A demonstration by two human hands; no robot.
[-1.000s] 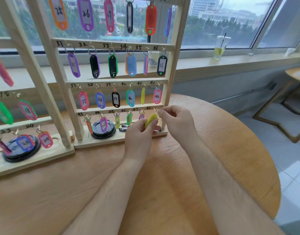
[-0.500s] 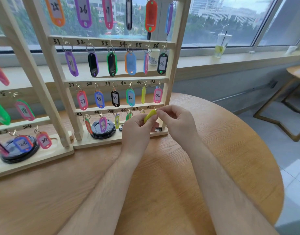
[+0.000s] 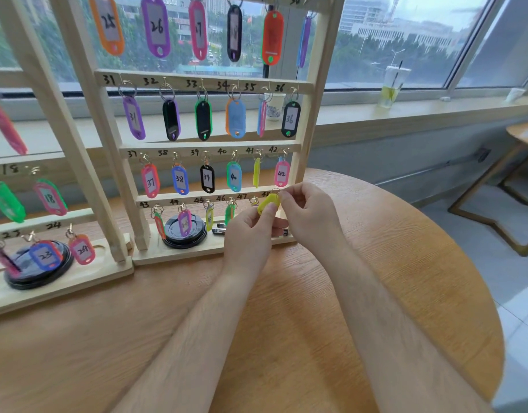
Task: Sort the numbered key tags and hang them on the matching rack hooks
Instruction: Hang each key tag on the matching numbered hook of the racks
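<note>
left hand (image 3: 248, 234): pinches yellow tag (image 3: 268, 203) body
right hand (image 3: 309, 214): pinches the tag's ring
yellow tag: at rack (image 3: 203, 144) bottom row, right end, by tag 42 (image 3: 282, 173)
rack: on tabletop (image 3: 286, 323)

One wide-angle camera, worn on the person's head, looked forward and down from close range over the round worktop (image 3: 429, 278). It faced the wooden rack (image 3: 182, 150), near enough that its hook numbers read clearly, filling 9 to 12 o'clock, with the window (image 3: 406, 40) behind from 12 to 2 o'clock.
</note>
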